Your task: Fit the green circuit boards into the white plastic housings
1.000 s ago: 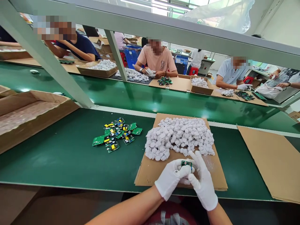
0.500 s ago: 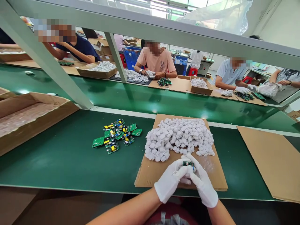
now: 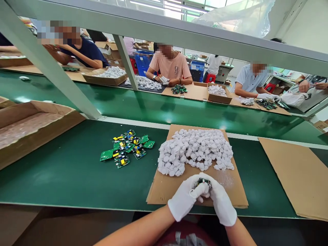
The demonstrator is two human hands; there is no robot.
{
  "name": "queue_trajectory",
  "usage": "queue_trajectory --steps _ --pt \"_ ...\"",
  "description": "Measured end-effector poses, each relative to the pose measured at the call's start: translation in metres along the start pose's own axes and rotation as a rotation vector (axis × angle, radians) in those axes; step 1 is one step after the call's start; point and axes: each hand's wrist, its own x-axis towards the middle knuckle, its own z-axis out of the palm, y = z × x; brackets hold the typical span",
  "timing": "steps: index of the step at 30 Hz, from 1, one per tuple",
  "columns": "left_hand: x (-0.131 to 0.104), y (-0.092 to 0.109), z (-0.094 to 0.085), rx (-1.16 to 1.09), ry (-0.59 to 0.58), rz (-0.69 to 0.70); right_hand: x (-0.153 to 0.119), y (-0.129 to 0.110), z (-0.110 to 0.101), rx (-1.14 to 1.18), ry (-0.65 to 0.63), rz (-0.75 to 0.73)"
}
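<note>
Both my hands wear white gloves and meet over the near part of a cardboard sheet (image 3: pixel 164 191). My left hand (image 3: pixel 185 196) and my right hand (image 3: pixel 222 198) are closed around one small green circuit board (image 3: pixel 204 181). Only its upper edge and some parts show between the fingers; the rest is hidden. Just beyond my hands lies a large heap of small white pieces (image 3: pixel 197 148) on the cardboard. Off to the left, a loose pile of green circuit boards (image 3: pixel 126 147) with yellow and black components rests on the green table.
A shallow cardboard box (image 3: pixel 38 126) stands at the left. Another cardboard sheet (image 3: pixel 294 177) lies at the right. A metal frame post (image 3: pixel 69 75) rises at the left. Across a green belt (image 3: pixel 169 109), several people work at boxes and piles of white pieces.
My fingers have shifted around the circuit board, and it is tilted differently and more covered. Both hands stay together in nearly the same place. A person at the far right moved their hands.
</note>
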Motion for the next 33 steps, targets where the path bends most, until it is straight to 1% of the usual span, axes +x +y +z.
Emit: queue_trajectory --steps 3,5,10,12,16,21,25,28,31,33 --pt "-0.001 0.002 -0.001 -0.072 0.020 -0.031 0.001 -0.002 0.000 -0.083 0.004 -0.048" --pt "0.000 0.002 -0.002 -0.158 0.011 -0.072 0.002 -0.004 -0.001 -0.079 -0.008 -0.055" --pt "0.002 0.004 -0.007 -0.461 -0.113 -0.224 0.003 -0.009 -0.007 -0.105 0.017 -0.016" --pt "-0.001 0.007 -0.008 -0.522 -0.144 -0.252 0.002 -0.011 -0.009 -0.098 0.006 -0.007" --pt "-0.009 0.010 -0.006 -0.586 -0.115 -0.272 -0.003 -0.014 -0.008 -0.126 0.010 0.005" --pt "-0.015 -0.004 -0.002 -0.714 -0.056 -0.228 -0.007 -0.019 -0.004 -0.304 -0.003 -0.067" --pt "-0.016 -0.014 0.000 -0.759 -0.025 -0.228 -0.005 -0.026 -0.005 -0.598 -0.052 -0.126" --pt "-0.017 -0.014 0.002 -0.751 -0.020 -0.246 -0.004 -0.031 -0.009 -0.799 -0.125 -0.201" --pt "-0.017 -0.010 0.003 -0.700 -0.041 -0.245 -0.002 -0.032 -0.011 -0.850 -0.157 -0.205" --pt "-0.015 -0.005 0.001 -0.665 -0.045 -0.241 -0.001 -0.028 -0.010 -0.766 -0.131 -0.172"
